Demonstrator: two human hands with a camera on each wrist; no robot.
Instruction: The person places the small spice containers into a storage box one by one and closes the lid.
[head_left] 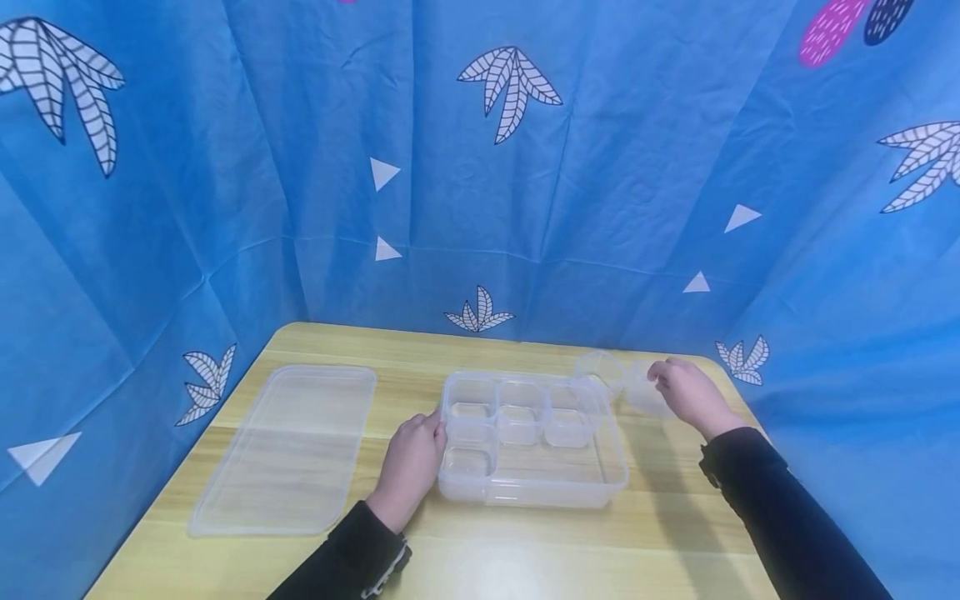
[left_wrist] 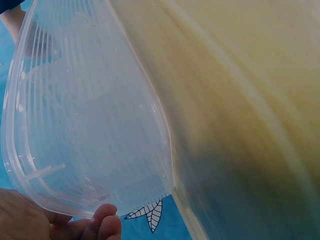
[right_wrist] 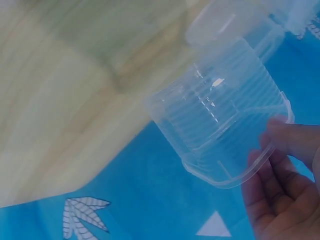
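Long black sleeves (head_left: 795, 517) are worn, reaching the wrists. The left cuff (head_left: 378, 529) is trimmed with a pale, wavy detail (head_left: 384, 577); the right cuff (head_left: 741, 457) is edged by small dark bumps. The left grip (head_left: 411, 458) and right grip (head_left: 693, 396) are left bare.

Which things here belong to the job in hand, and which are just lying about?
In the job, it seems:
large clear container, held by the left grip
small clear box, held by the right grip
small boxes inside the container

Untouched, apparently lying about:
flat clear lid on the table
loose box near the right grip
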